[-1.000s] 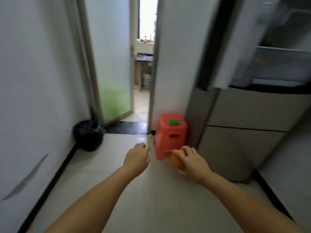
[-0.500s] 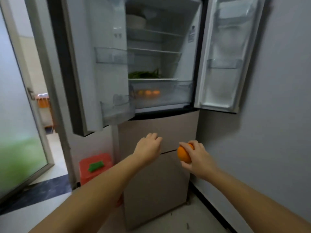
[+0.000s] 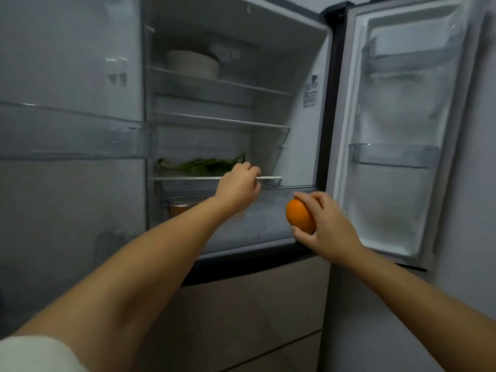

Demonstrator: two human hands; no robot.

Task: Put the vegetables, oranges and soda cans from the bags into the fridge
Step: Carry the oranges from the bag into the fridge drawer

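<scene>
I count one orange [image 3: 300, 216] in the right hand [image 3: 326, 226], fingers curled over its top and thumb under it, held just in front of the open fridge [image 3: 268, 63]; one bunch of greens [image 3: 201, 165] lies on the lowest shelf; my left hand [image 3: 237, 187], fingers curled, sits at that shelf's front edge; whether it grips, I cannot tell.

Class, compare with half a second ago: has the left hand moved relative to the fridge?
Yes. The left hand has risen from the lower drawer front to the drawer under the greens' shelf.
</scene>
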